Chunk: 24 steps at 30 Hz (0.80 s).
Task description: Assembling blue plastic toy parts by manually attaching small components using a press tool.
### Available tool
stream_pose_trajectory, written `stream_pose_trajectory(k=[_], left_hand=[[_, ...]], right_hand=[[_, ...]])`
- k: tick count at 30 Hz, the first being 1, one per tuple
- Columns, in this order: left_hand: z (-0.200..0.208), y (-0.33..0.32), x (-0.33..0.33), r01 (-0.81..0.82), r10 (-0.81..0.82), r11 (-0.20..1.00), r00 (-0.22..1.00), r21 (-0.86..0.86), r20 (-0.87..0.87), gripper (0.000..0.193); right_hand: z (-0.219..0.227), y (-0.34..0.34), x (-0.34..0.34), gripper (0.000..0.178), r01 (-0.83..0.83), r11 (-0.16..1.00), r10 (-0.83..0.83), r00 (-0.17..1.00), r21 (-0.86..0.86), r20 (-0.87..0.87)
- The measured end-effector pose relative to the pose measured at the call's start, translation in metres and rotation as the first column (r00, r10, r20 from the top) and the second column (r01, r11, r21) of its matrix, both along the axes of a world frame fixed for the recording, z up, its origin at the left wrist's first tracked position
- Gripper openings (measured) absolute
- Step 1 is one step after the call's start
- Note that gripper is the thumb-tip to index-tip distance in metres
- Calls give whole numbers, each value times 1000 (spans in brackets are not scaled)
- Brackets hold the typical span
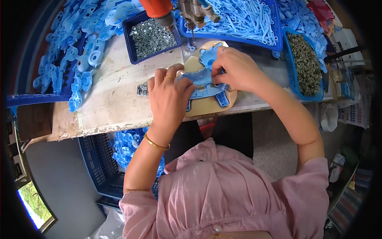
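Observation:
A blue moulded plastic half-shell, hollow side up with leg-like ends, lies on a pale yellow base at the bench's near edge. My left hand, with a ring and a gold bangle, bends its fingers over the shell's left end and grips it. From the right, my right hand reaches over the shell, its thumb and fingertips pinched together low inside the right part. Whatever lies between those fingertips is too small and covered to make out. A small metal piece sits in the shell's middle.
Overhead hangs an orange-bodied power driver beside a metal machine head. Around lie a tray of small metal parts, a tray of blue sticks, a bin of metal clips and heaped blue shells. Below stands a blue crate.

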<state>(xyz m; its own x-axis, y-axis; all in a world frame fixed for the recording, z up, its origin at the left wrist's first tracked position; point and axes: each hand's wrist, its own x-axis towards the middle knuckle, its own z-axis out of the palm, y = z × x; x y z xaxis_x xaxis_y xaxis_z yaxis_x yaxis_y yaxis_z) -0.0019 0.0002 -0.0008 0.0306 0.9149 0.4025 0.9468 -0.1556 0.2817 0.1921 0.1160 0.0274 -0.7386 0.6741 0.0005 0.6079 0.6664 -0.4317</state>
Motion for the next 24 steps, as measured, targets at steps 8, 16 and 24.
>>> stream_pose_trajectory(k=[8,16,24], left_hand=[[-6,3,0,6,-6,1000,1000,1,5,15],[-2,9,-20,21,-51,989,978,149,200,12],[2,65,-86,-142,150,985,985,93,-87,8]], right_hand=[[14,-18,-37,31,-15,989,87,869,149,-486],[76,34,-142,72,429,445,77,856,786,-511],[77,127,-173,64,621,380,132,697,685,-705]])
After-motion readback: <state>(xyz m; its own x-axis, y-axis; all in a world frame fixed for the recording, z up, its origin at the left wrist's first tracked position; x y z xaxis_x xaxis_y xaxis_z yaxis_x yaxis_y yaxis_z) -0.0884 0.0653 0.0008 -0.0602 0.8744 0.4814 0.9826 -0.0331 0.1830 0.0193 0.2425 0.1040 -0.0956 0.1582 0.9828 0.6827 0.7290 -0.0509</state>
